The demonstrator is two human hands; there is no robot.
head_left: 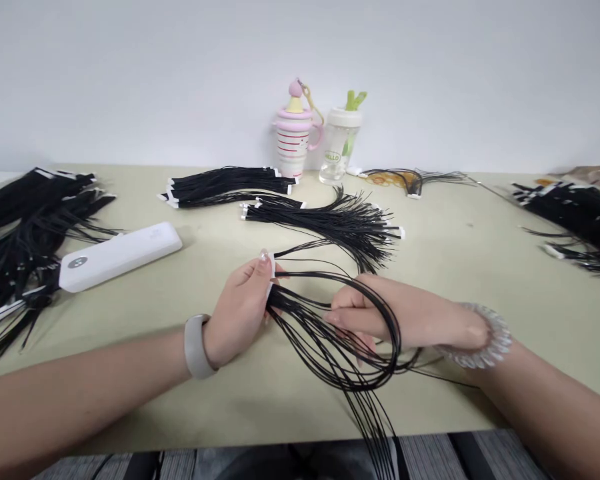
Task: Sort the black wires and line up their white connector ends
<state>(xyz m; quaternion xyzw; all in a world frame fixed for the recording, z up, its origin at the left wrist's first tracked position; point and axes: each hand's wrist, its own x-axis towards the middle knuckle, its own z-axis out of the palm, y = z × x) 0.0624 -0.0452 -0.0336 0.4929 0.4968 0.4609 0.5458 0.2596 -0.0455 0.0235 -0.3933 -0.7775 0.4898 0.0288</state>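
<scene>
The black wire bundle (294,323) worries me: left hand (239,312) pinches its white connector (271,275), right hand (365,319) grips the strands, and pulling hard could snag them.

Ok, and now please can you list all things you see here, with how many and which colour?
left wire pile: many, black with white ends, table left
back wire bundle: one, black with white ends, table middle
front wire bundle: one, black with white ends, table middle
small wire bundle: one, black, table back right
right wire pile: many, black, table right
box: one, white, table left
cup: one, pink and white, table back
bottle: one, clear with green top, table back
table: one, pale green, under everything
held wire bundle: one, black, between hands
left hand: one, pinching held wires, grey band
right hand: one, gripping held wires, clear bracelet
</scene>
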